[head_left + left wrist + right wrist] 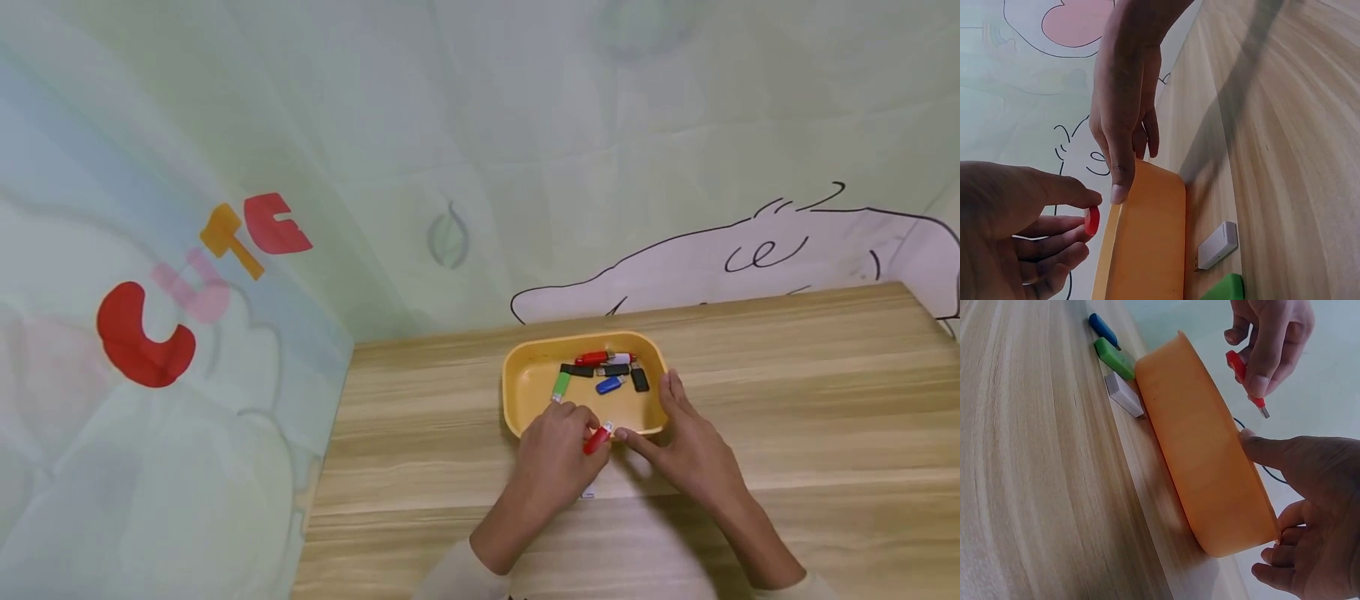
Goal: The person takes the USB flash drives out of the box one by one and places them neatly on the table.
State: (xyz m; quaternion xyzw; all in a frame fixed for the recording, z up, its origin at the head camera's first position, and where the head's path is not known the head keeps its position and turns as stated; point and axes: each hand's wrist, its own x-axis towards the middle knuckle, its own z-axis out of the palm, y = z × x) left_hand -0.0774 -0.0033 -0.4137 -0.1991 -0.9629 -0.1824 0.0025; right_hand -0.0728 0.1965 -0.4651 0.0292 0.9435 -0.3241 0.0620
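Note:
My left hand [558, 454] pinches a red USB flash drive [597, 438] between thumb and fingers, above the front rim of a yellow plastic tray [528, 379]. Its metal plug shows in the right wrist view. My right hand [697, 457] rests at the tray's front right corner, thumb touching the front rim and fingers along the right side. Inside the tray lie a green flash drive [562, 384], a blue flash drive [611, 385], a red flash drive [592, 358] and several others, mostly black.
On the wooden table [817, 400], in front of the tray, lie a white flash drive [1124, 395], a green flash drive [1114, 359] and a blue flash drive [1104, 329]. In the head view my left hand mostly hides them. A printed curtain [480, 167] hangs behind the table.

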